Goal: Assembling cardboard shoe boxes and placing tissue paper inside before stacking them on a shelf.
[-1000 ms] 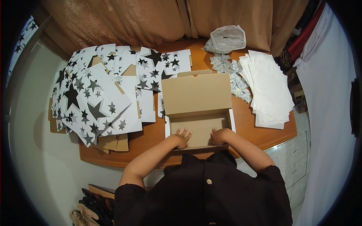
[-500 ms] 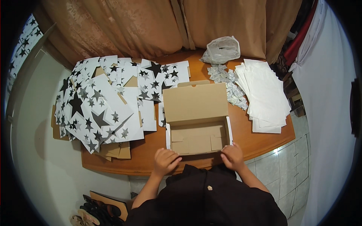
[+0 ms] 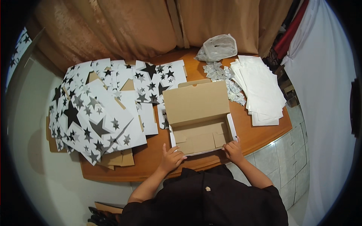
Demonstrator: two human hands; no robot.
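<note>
An open cardboard box (image 3: 199, 140) stands at the table's front edge, brown inside and white outside, its lid (image 3: 197, 103) folded back. Nothing lies inside it. At the box's front left corner is my left hand (image 3: 172, 159), its fingers apart, one pointing up and the others along the front wall. My right hand (image 3: 233, 151) grips the front right corner, fingers curled over the rim. How the thumbs press on the outer wall is hard to make out.
A heap of flat star-printed cardboard sheets (image 3: 100, 128) covers the left of the wooden table (image 3: 147, 162). Behind the box to the right are small silvery packets (image 3: 217, 71), a translucent plastic bag (image 3: 218, 48) and a stack of white paper sheets (image 3: 260, 88). A brown curtain (image 3: 139, 26) hangs behind.
My left hand has loosened, its fingers spreading from a closer curl. The box is turned slightly, its front left corner shifted right. The whole view has tilted a little.
</note>
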